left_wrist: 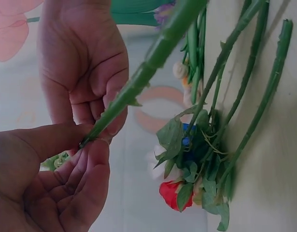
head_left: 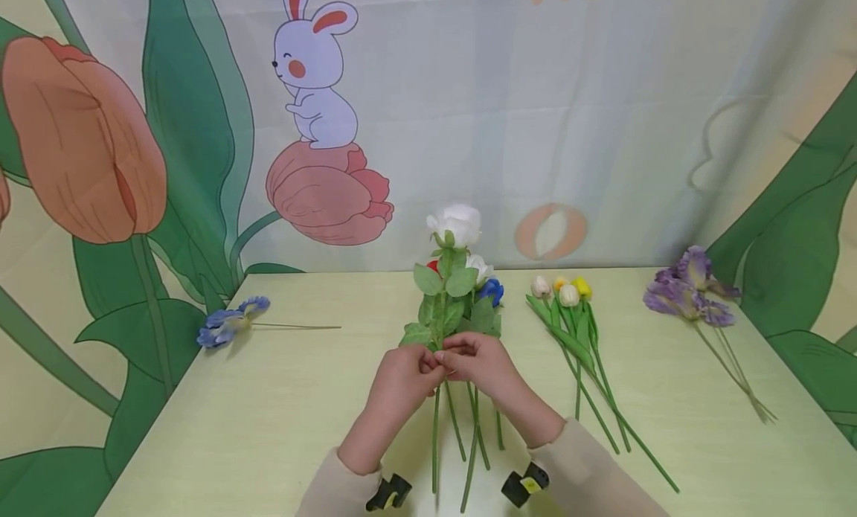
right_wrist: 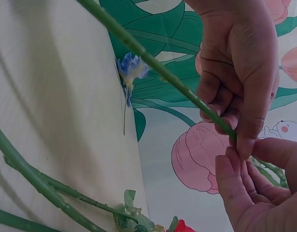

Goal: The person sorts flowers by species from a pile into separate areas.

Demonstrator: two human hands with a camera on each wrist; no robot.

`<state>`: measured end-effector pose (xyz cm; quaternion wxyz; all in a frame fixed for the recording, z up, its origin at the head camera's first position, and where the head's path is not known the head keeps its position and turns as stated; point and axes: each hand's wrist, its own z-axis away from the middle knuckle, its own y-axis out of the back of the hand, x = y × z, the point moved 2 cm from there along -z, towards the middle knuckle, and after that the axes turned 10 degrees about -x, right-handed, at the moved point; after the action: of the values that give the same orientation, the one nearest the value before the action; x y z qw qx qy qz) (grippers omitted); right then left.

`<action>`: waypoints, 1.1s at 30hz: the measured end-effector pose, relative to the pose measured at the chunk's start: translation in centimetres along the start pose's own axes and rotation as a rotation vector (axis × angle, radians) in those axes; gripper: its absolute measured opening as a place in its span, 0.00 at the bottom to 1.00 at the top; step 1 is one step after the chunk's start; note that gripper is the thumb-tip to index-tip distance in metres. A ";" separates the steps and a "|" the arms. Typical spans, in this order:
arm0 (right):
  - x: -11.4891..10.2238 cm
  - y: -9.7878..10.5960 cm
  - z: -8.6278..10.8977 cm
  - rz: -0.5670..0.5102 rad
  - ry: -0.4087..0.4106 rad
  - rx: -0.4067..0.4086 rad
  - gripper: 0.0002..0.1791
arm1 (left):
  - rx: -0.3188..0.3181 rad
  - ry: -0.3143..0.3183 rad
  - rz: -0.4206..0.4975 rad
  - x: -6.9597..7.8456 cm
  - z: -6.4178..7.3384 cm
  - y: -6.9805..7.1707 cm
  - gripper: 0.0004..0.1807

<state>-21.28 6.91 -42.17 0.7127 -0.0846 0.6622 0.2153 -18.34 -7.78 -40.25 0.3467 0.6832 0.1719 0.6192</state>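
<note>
A white rose (head_left: 459,225) with green leaves stands nearly upright above the table, its stem (left_wrist: 138,82) between both hands. My left hand (head_left: 400,379) pinches the stem with thumb and fingers below the leaves. Meeting it there, my right hand (head_left: 487,364) pinches at the same spot, the fingertips of both hands touching; the exact grip is partly hidden. Behind the held rose lie other stemmed flowers on the table: a red rose (left_wrist: 176,195), a blue rose (head_left: 492,291) and another white rose (head_left: 479,268), partly covered by the leaves.
Pale and yellow tulips (head_left: 569,294) lie right of the hands, stems pointing forward. Purple irises (head_left: 683,290) are at the far right. A blue iris (head_left: 230,322) lies at the left of the pale table (head_left: 221,428). A printed cloth (head_left: 602,130) hangs behind.
</note>
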 end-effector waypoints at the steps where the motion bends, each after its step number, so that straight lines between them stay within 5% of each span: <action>1: 0.0 0.0 0.0 -0.003 -0.002 0.004 0.18 | 0.002 -0.005 -0.016 0.0 0.0 0.0 0.07; 6: 0.3 0.1 -0.1 -0.012 -0.013 0.022 0.17 | -0.038 -0.023 -0.052 -0.5 0.1 -0.1 0.11; 12: 1.7 0.2 -0.5 0.049 -0.024 -0.006 0.17 | -0.079 0.005 0.010 -2.5 0.4 0.7 0.13; 24: 3.5 -0.3 -0.6 0.164 -0.073 -0.053 0.17 | 0.021 0.209 0.220 -11.5 1.3 7.2 0.20; 33: 4.5 -0.3 -0.7 0.193 -0.096 -0.072 0.18 | 0.032 0.341 0.425 -16.0 2.0 11.6 0.30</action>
<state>-21.65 7.19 -46.68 0.7158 -0.0356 0.6244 0.3106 -21.41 -27.07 -43.93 0.1644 0.5951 0.0903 0.7815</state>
